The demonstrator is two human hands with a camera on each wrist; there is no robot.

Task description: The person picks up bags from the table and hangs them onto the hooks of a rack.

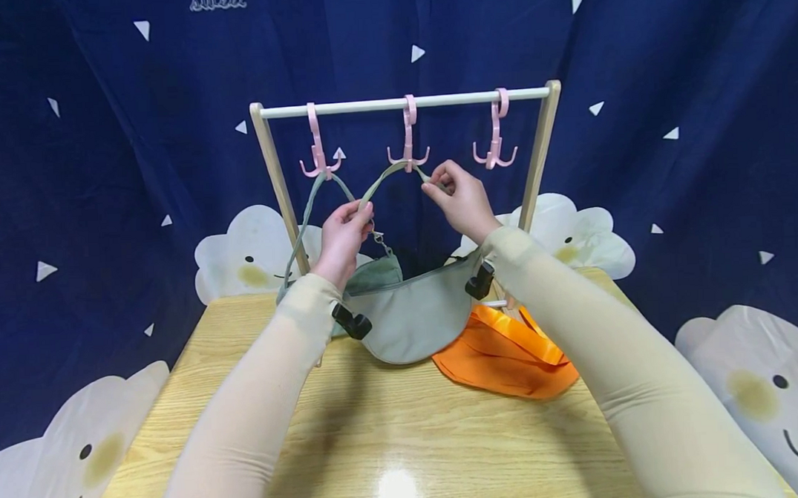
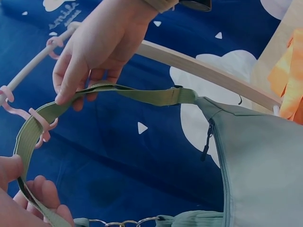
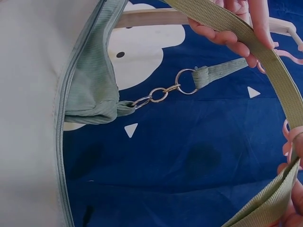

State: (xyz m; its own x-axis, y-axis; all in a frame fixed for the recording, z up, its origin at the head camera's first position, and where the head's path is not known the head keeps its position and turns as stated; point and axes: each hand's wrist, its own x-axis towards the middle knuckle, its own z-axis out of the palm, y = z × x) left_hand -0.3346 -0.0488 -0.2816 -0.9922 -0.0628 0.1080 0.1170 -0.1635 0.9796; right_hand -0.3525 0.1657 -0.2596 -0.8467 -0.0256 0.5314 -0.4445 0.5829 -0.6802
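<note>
A grey-green zippered shoulder bag [image 1: 412, 319] hangs below my hands, its zipper [image 3: 61, 123] running along the top edge. Its olive webbing strap [image 2: 31, 135] arches up to the middle pink hook [image 1: 408, 133], where a prong overlaps the strap. My left hand [image 1: 344, 240] pinches the strap left of that hook, thumb on top. On the other side, my right hand [image 1: 462, 198] pinches it between thumb and fingers. Behind hangs a green corduroy bag [image 1: 376, 274] with a metal ring chain [image 3: 158, 94], its strap looped on the left pink hook [image 1: 317, 145].
A rack with a white bar [image 1: 366, 106] and wooden posts [image 1: 540, 154] stands on the wooden table [image 1: 407, 442]. The right pink hook [image 1: 495, 133] hangs bare. An orange bag [image 1: 504, 356] lies at the rack's right foot. A dark blue curtain [image 1: 165, 103] backs the scene.
</note>
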